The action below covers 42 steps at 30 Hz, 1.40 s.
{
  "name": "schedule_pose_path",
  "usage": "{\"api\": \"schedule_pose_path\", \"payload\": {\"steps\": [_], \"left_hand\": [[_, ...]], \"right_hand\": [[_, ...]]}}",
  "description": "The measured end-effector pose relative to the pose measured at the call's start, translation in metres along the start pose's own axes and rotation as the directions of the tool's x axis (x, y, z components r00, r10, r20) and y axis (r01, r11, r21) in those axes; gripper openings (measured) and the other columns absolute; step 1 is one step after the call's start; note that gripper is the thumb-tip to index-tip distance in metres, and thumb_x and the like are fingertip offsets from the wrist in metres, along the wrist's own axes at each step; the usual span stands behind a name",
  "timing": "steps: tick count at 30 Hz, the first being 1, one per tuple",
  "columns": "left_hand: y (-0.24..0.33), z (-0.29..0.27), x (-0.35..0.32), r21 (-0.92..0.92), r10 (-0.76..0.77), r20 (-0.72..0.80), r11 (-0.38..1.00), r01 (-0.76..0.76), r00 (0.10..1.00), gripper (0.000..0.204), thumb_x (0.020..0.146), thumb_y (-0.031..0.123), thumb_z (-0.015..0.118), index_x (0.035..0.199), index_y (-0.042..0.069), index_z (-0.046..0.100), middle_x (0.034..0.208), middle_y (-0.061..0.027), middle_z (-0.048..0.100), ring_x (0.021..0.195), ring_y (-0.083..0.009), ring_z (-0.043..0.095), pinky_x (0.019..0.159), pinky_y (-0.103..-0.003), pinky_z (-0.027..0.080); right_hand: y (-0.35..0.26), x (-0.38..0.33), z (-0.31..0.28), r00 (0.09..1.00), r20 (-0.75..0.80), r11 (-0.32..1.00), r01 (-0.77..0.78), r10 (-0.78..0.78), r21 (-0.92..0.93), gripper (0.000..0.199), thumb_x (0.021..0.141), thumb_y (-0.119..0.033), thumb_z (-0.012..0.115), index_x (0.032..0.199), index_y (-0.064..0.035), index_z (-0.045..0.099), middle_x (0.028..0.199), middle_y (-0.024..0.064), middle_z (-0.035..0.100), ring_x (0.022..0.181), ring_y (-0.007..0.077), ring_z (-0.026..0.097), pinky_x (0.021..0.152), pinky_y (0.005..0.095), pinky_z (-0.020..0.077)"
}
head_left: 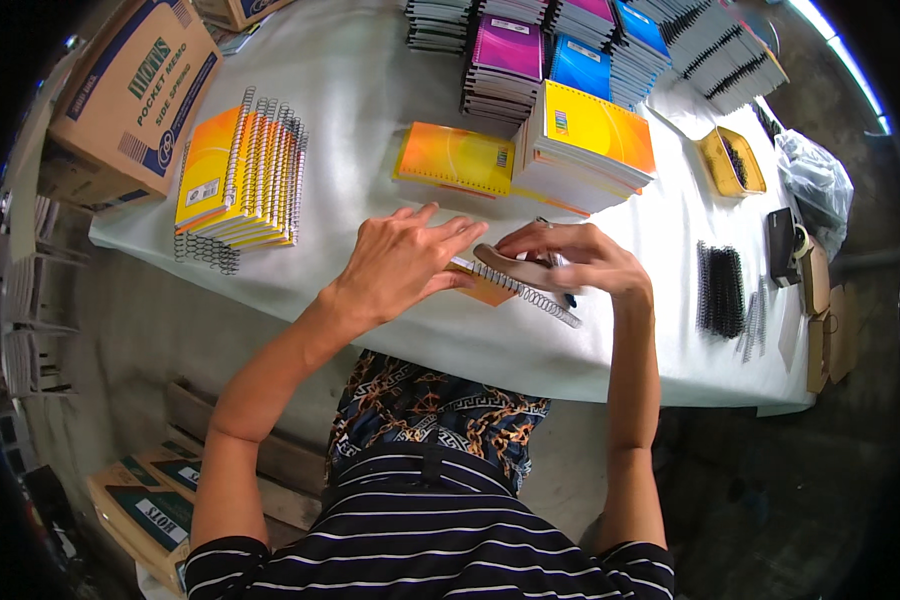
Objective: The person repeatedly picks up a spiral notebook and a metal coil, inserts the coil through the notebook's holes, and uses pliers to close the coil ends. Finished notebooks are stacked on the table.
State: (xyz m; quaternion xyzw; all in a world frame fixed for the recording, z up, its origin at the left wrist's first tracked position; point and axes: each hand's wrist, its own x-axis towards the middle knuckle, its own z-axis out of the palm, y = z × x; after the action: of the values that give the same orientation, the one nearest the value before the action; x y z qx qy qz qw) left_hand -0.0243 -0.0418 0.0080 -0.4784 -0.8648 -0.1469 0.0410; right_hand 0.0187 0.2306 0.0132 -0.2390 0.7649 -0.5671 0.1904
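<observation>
Head view: our left hand (402, 255), spread, partly hides the pad (489, 291); our right hand (588, 257) grips a brown thing (513, 267), too blurred to name.

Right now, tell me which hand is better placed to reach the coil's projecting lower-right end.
Probably the right hand: it is nearer that end of the wire coil, though occupied with a curved brown object. The left hand is farther off, its thumb at the orange notebook.

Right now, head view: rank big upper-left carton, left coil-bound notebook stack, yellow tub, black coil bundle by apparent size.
1. Carton
2. Coil-bound notebook stack
3. Yellow tub, black coil bundle: too alike to rank
</observation>
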Motion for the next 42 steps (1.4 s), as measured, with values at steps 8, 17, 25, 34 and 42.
{"api": "schedule_pose_path", "payload": {"steps": [8,17,25,34,42], "left_hand": [[-0.009,0.01,-0.004,-0.251,-0.117,-0.153,0.965,0.075,0.981,0.087,0.069,0.036,0.081,0.146,0.026,0.042,0.136,-0.0017,0.058,0.12,-0.0257,0.059,0.084,-0.038,0.056],[-0.021,0.042,-0.02,-0.89,-0.407,-0.012,0.421,0.176,0.913,0.097,0.067,0.017,0.086,0.15,0.019,0.035,0.133,-0.0119,0.061,0.113,-0.0132,0.06,0.094,-0.035,0.051],[-0.022,0.051,-0.022,-0.928,-0.358,-0.069,0.367,0.072,0.931,0.085,0.074,0.002,0.078,0.149,0.017,0.039,0.134,-0.0111,0.06,0.109,-0.0096,0.058,0.099,-0.035,0.049],[-0.022,0.05,-0.024,-0.915,-0.399,-0.04,0.382,0.126,0.916,0.106,0.072,0.012,0.082,0.155,0.017,0.017,0.134,-0.0148,0.058,0.123,-0.0242,0.056,0.093,-0.034,0.053],[-0.046,0.053,-0.029,-0.864,-0.16,-0.041,0.502,0.046,0.986,0.083,0.075,0.022,0.08,0.146,0.008,0.039,0.142,-0.0142,0.051,0.133,-0.026,0.047,0.109,-0.038,0.04]], "right_hand": [[-0.008,0.012,-0.001,0.995,0.062,0.997,-0.078,0.078,-0.012,0.063,0.08,-0.045,0.062,0.117,0.0068,0.064,0.12,0.0178,0.064,0.109,0.0293,0.061,0.098,0.0393,0.0448],[-0.008,0.029,0.007,0.983,0.031,0.981,-0.175,0.178,-0.079,0.062,0.082,-0.048,0.063,0.117,0.0021,0.066,0.115,0.0136,0.066,0.098,0.0234,0.062,0.091,0.0347,0.0465],[-0.021,0.037,0.005,0.992,0.035,0.991,-0.116,0.118,-0.059,0.062,0.081,-0.049,0.062,0.118,-0.0004,0.067,0.115,0.0117,0.067,0.093,0.0218,0.064,0.088,0.0332,0.0481],[-0.018,0.049,0.014,0.995,-0.002,0.987,0.097,-0.098,0.125,0.047,0.086,-0.039,0.061,0.116,-0.0044,0.069,0.105,0.0089,0.069,0.091,0.0194,0.063,0.084,0.0305,0.0484],[-0.035,-0.005,0.001,0.981,-0.191,0.966,-0.079,0.032,-0.246,0.048,0.083,-0.035,0.064,0.118,-0.0019,0.066,0.114,0.0128,0.065,0.104,0.0272,0.064,0.093,0.037,0.0496]]}}
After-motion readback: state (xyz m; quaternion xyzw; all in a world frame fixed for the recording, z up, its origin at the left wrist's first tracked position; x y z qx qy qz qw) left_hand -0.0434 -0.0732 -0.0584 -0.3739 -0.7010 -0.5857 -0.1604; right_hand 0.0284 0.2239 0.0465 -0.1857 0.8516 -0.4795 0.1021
